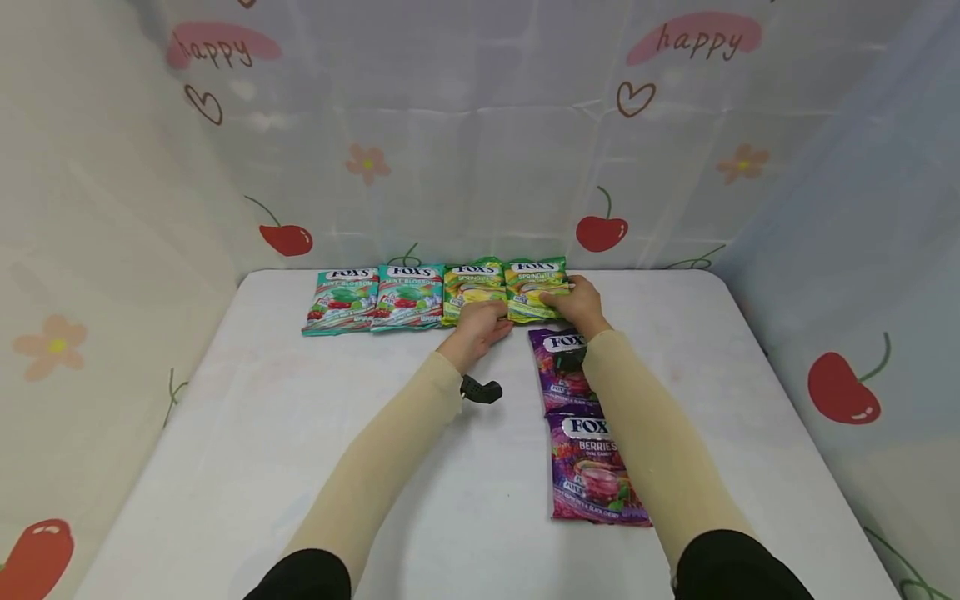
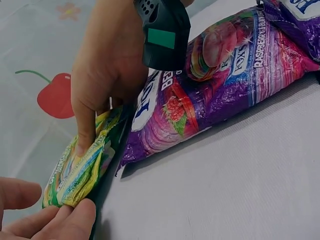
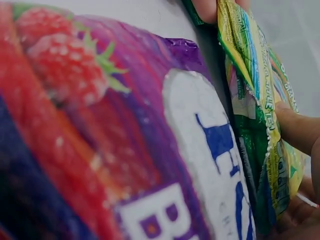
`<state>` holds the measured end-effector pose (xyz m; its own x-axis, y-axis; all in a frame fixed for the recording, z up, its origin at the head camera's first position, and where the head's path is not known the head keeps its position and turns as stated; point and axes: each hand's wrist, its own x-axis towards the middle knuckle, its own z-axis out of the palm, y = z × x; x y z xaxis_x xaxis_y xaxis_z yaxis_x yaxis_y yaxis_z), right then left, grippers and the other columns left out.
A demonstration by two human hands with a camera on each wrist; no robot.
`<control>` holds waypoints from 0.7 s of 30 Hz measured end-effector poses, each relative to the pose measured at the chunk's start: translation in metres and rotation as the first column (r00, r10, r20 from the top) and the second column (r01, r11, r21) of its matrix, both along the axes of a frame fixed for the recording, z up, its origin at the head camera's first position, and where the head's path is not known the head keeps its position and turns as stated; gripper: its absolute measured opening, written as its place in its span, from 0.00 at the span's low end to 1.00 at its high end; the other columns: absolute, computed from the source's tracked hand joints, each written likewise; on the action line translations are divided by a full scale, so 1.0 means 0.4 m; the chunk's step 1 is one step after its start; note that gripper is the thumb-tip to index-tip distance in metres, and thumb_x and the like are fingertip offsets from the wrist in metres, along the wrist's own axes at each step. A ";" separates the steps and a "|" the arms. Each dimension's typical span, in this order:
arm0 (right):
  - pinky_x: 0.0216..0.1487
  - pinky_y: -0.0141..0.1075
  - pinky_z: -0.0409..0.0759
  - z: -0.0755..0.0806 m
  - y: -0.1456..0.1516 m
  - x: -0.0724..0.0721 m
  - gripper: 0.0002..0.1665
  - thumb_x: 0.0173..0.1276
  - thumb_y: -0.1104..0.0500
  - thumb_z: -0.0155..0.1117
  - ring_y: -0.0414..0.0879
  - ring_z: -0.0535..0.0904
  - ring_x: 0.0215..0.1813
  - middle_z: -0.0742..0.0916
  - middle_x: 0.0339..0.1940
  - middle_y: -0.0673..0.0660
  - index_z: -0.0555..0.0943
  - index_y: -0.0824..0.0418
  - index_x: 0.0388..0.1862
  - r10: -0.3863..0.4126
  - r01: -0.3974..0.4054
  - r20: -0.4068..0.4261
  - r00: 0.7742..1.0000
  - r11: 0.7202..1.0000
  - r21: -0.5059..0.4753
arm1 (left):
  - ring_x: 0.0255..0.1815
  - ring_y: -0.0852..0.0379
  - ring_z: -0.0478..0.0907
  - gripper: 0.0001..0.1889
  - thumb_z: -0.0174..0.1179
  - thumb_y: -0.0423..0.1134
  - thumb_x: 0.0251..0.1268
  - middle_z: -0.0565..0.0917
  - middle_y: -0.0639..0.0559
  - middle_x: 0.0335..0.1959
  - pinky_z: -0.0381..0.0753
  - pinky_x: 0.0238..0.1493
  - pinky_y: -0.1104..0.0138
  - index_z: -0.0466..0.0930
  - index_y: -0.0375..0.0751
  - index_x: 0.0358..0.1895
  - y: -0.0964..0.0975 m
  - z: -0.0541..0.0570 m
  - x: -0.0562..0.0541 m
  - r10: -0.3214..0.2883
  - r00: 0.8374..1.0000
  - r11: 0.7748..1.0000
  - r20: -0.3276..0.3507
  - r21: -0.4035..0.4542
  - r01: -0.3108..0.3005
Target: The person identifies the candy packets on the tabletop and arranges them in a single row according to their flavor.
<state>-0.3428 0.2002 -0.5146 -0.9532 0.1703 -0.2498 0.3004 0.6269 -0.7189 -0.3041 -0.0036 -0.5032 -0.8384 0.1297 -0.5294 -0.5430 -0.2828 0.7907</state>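
My right hand [image 1: 581, 307] grips the right-hand yellow-green candy bag [image 1: 534, 287] by its right side, thumb on the front; the other fingers are mostly hidden. At that bag's lower left corner, my left hand [image 1: 480, 327] has its thumb and fingers on either side of the edge. The left wrist view shows both hands at this bag [image 2: 82, 170], the left fingers [image 2: 75, 217] against its corner. Another yellow-green bag [image 1: 474, 283] lies directly left of it. Just below, a purple berries candy bag [image 1: 555, 379] is partly covered by my right wrist.
Two teal candy bags [image 1: 408, 296] continue the row to the left along the back of the white table [image 1: 300, 433]. A second purple bag [image 1: 588, 467] lies nearer, partly under my right forearm. Printed curtains [image 1: 480, 167] enclose the back and sides.
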 end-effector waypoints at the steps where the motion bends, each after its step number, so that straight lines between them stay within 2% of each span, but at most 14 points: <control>1: 0.79 0.52 0.66 0.002 -0.001 0.002 0.51 0.70 0.41 0.69 0.62 0.69 0.75 0.72 0.76 0.68 0.61 0.66 0.80 0.000 0.000 0.002 1.000 1.000 0.016 | 0.65 0.45 0.78 0.24 0.55 0.31 0.78 0.75 0.40 0.72 0.81 0.67 0.60 0.71 0.34 0.73 -0.003 -0.001 0.000 -0.003 1.000 1.000 0.000 -0.001 0.003; 6: 0.80 0.53 0.65 0.009 0.003 0.012 0.52 0.70 0.39 0.67 0.63 0.67 0.76 0.71 0.76 0.70 0.60 0.67 0.80 0.036 -0.036 0.004 0.999 0.997 0.074 | 0.66 0.46 0.79 0.24 0.56 0.33 0.78 0.73 0.42 0.74 0.81 0.67 0.60 0.71 0.35 0.74 -0.019 -0.007 0.003 -0.020 1.000 1.000 0.001 -0.019 0.020; 9: 0.77 0.54 0.68 0.014 0.018 0.021 0.51 0.72 0.39 0.65 0.63 0.69 0.74 0.73 0.74 0.71 0.59 0.67 0.81 0.072 -0.073 0.006 0.997 0.994 0.086 | 0.66 0.48 0.78 0.24 0.57 0.34 0.78 0.72 0.43 0.74 0.81 0.67 0.61 0.71 0.36 0.74 -0.024 -0.011 0.010 -0.039 0.999 0.998 -0.010 -0.046 0.038; 14: 0.72 0.56 0.74 0.024 0.055 0.043 0.48 0.75 0.40 0.61 0.63 0.74 0.69 0.75 0.72 0.70 0.57 0.64 0.82 0.104 -0.104 0.035 0.994 0.994 0.011 | 0.66 0.47 0.79 0.23 0.57 0.34 0.78 0.74 0.42 0.73 0.82 0.65 0.62 0.73 0.36 0.72 -0.034 -0.014 0.029 -0.075 0.996 0.991 -0.058 -0.115 0.068; 18: 0.71 0.58 0.75 0.037 0.086 0.070 0.46 0.76 0.42 0.59 0.64 0.74 0.69 0.74 0.73 0.71 0.57 0.63 0.83 0.092 -0.090 0.059 0.994 0.995 -0.040 | 0.64 0.48 0.81 0.22 0.58 0.34 0.78 0.77 0.42 0.70 0.83 0.64 0.62 0.74 0.36 0.71 -0.041 -0.018 0.046 -0.090 0.994 0.985 -0.068 -0.153 0.079; 21: 0.73 0.58 0.73 0.041 0.111 0.088 0.45 0.77 0.42 0.59 0.64 0.72 0.72 0.72 0.75 0.70 0.59 0.63 0.82 0.033 -0.028 0.063 0.997 0.997 -0.070 | 0.63 0.49 0.81 0.22 0.58 0.35 0.77 0.78 0.42 0.68 0.83 0.63 0.62 0.74 0.37 0.71 -0.044 -0.024 0.057 -0.110 0.993 0.982 -0.052 -0.160 0.101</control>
<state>-0.3077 0.2445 -0.4983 -0.9394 0.1214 -0.3206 0.3286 0.5857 -0.7409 -0.2814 -0.0213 -0.5127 -0.8553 0.1386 -0.4992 -0.5133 -0.0962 0.8528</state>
